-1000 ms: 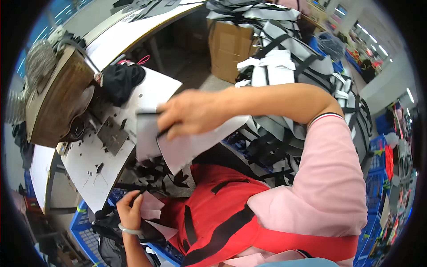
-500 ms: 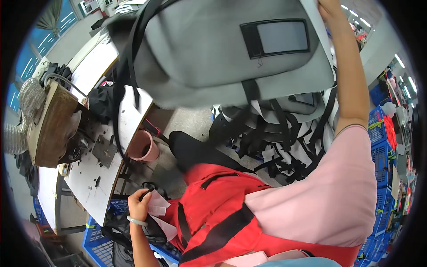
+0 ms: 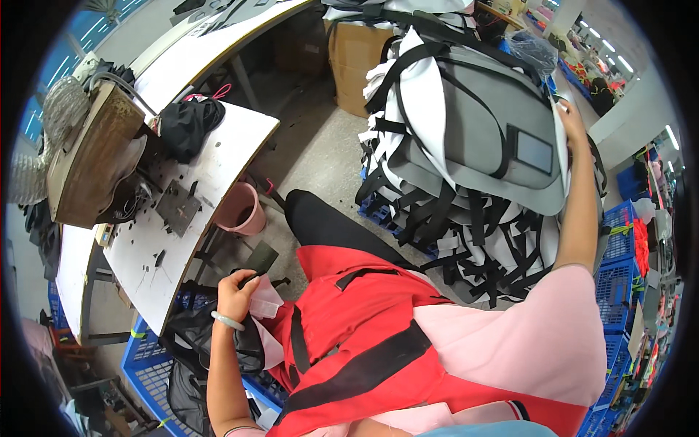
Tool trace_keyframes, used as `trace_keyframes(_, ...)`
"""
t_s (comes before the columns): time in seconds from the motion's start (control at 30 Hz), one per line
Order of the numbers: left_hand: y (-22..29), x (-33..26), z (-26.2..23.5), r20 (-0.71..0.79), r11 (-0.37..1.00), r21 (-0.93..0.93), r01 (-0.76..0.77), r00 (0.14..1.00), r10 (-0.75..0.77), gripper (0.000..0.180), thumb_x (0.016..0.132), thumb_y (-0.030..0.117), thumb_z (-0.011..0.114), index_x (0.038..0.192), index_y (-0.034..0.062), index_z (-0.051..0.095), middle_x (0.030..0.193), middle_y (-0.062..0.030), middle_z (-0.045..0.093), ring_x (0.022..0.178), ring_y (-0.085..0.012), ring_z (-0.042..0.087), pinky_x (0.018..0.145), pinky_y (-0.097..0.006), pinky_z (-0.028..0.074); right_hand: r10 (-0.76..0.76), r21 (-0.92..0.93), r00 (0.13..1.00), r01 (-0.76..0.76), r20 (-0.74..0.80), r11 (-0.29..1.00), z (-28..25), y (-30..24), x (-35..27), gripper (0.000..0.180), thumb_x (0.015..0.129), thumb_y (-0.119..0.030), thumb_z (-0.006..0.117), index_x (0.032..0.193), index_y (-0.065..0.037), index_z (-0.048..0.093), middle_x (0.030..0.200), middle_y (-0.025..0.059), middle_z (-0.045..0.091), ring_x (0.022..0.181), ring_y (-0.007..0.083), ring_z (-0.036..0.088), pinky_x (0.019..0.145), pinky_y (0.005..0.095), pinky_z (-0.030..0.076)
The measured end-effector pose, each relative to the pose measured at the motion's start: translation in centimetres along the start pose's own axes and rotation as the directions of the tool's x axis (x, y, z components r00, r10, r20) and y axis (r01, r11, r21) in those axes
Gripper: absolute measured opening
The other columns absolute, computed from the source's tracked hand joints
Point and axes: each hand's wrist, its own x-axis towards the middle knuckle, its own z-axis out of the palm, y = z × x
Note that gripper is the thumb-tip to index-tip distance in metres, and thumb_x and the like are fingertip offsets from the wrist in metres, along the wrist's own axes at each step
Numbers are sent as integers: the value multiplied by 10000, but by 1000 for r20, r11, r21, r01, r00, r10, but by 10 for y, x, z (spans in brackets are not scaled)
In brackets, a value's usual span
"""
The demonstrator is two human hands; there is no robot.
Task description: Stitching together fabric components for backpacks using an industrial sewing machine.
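My right hand (image 3: 572, 122), arm stretched out to the far right, grips the edge of a grey backpack panel (image 3: 475, 109) with black straps and a dark-framed clear window (image 3: 534, 151). The panel lies on top of a pile of similar grey and white pieces with black webbing strips (image 3: 477, 218). Low on the left, my left hand (image 3: 237, 293) is closed, pinching a small dark flat piece (image 3: 261, 258) that sticks up past the fingers. Whitish material (image 3: 266, 297) hangs just beside that hand; whether the fingers hold it too is hidden.
A white worktable (image 3: 240, 131) on the left carries a machine with a brown housing (image 3: 91, 156), black fabric (image 3: 191, 127) and dark scraps. A pink bin (image 3: 242, 211) stands beside it. Below my left arm is a blue crate (image 3: 138, 362) with black bags. Blue crates (image 3: 615, 291) line the right.
The grey backpack panel, held up in front before, has gone down and right onto the pile, with my right hand still at its edge. The dark piece now shows more above my left hand.
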Motion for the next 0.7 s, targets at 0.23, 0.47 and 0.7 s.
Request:
trace_keyframes(0.23,-11,-2,18,-39,994,-105,-3,999,-1,202,815,117,670,930,-49,658,756,-62,646,709,-111,564,662,-271,456,-194,-552,921,361,337,752,-18,-78,49,495,911,-327,597,1338,-99,492,1191,72,597,1055,156,552,909,309,424)
trace_keyframes(0.47,-15,3,29,21,999,-31,26,999,-26,207,807,125,677,925,-45,660,742,-81,655,685,-124,573,653,-280,466,-308,-409,629,731,714,547,99,-188,-45,684,894,-419,556,1482,-239,256,1481,141,328,1382,284,299,1110,412,247)
trace_keyframes(0.7,-15,2,39,-6,997,-67,42,999,-43,206,798,137,693,927,-23,672,808,-100,687,756,-139,619,709,-283,486,-376,-491,766,629,521,603,212,-63,-62,705,850,-273,561,1482,-240,249,1478,195,310,1385,284,278,1110,385,251)
